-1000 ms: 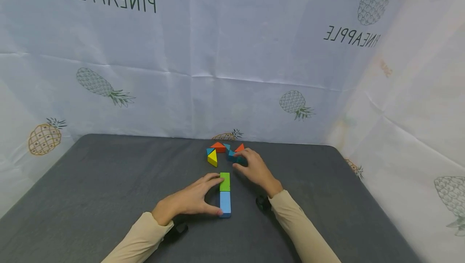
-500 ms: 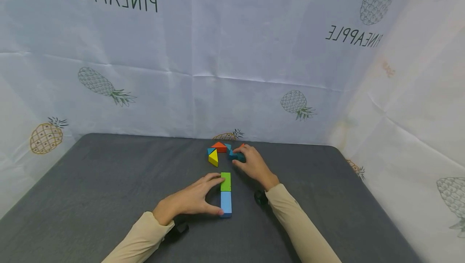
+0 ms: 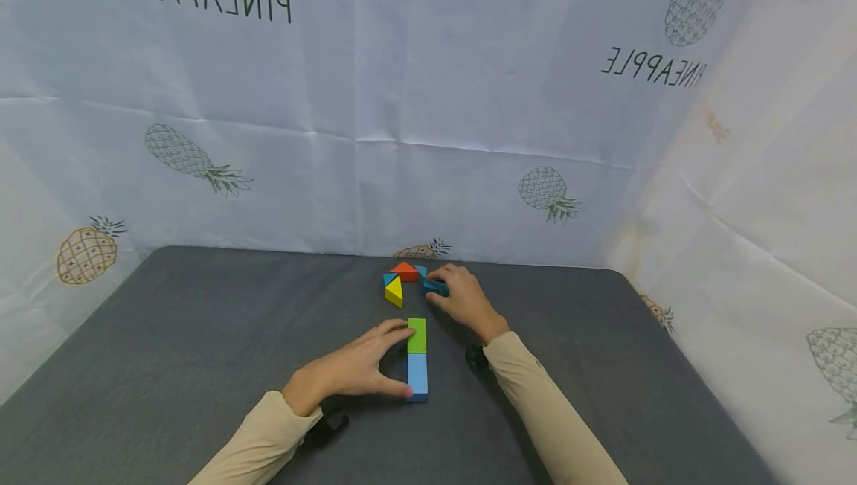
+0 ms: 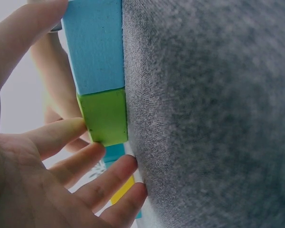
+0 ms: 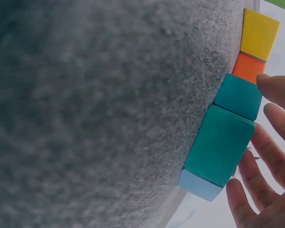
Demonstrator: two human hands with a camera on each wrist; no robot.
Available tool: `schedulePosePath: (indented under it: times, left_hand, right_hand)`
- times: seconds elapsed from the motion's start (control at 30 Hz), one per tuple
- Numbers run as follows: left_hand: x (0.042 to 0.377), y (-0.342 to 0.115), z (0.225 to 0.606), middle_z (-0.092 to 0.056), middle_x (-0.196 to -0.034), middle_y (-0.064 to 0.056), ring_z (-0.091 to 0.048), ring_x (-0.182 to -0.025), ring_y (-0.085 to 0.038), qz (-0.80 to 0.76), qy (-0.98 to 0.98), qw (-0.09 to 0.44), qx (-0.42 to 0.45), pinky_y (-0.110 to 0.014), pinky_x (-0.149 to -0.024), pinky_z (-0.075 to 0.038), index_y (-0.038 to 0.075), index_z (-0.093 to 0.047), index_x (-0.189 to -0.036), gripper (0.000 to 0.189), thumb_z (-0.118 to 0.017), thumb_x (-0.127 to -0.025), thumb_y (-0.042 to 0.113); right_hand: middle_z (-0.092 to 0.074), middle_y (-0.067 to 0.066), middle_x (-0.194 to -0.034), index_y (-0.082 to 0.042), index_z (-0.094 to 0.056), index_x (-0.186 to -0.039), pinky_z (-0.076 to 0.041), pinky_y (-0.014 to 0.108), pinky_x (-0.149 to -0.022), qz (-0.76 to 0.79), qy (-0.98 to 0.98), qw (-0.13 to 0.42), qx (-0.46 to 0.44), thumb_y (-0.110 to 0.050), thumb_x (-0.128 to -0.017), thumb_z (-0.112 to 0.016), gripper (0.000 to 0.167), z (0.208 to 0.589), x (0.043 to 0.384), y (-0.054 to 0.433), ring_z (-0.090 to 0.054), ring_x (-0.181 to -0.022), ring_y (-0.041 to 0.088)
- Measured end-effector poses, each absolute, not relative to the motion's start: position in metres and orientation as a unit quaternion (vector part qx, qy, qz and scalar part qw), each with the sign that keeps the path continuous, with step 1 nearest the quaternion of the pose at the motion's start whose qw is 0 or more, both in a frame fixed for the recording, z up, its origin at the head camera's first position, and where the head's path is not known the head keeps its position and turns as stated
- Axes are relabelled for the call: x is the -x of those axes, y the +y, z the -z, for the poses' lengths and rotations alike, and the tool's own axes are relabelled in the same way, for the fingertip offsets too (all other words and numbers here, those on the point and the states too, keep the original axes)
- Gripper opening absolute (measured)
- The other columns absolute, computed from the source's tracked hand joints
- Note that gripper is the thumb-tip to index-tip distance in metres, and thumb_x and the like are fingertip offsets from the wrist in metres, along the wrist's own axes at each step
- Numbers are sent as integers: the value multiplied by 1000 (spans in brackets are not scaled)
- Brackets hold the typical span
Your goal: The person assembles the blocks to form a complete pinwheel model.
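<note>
My left hand [image 3: 358, 362] lies along the left of a light-blue block [image 3: 418, 375] and a green block [image 3: 417, 335], set end to end on the dark tabletop. Its thumb touches the near end of the blue block; in the left wrist view, fingertips [image 4: 97, 149] rest at the green block's far corner. My right hand [image 3: 465, 297] reaches to the far cluster and pinches a dark teal block [image 3: 438, 288] between thumb and fingers. In the right wrist view a blue-teal block [image 5: 238, 96] and a green-teal block [image 5: 219, 145] stand in a row beside the fingers.
Beside the right hand stand a red triangular block [image 3: 405, 272], a yellow triangular block [image 3: 393, 292] and small blue pieces [image 3: 389, 278]. The grey tabletop [image 3: 221, 336] ends at a pineapple-printed curtain [image 3: 428, 98] behind it.
My right hand has moved slightly left and closed its fingers on the teal block. It now hides the red piece that showed at the right. The left hand keeps its place.
</note>
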State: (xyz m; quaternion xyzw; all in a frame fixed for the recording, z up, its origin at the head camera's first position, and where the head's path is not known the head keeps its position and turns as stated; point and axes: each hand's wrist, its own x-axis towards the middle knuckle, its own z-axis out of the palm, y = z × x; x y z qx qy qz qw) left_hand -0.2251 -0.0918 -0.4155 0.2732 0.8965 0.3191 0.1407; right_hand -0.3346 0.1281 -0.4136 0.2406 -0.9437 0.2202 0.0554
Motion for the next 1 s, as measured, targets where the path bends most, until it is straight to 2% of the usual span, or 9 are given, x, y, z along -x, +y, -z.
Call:
schedulePosePath:
  times: [0.3, 1.0]
  left_hand:
    - [225, -92, 415, -29, -159, -11, -35, -143, -36, -320, 895, 139, -278, -60, -109, -38, 14, -37, -153, 93, -77, -80, 54]
    - [224, -92, 416, -29, -159, -12, -35, -144, -37, -322, 894, 136, -279, -60, -109, -38, 13, -37, -153, 92, -77, -81, 54]
  right_hand:
    - [-62, 10, -136, -15, -68, -126, -39, 60, -108, -183, -952, 41, -243, -23, -92, -72, 35, 412, 336, 124, -50, -129, 39]
    - [-69, 6, -125, -19, -74, -117, -41, 57, -106, -170, -949, 58, -259, -23, -92, -71, 25, 412, 334, 122, -53, -125, 37]
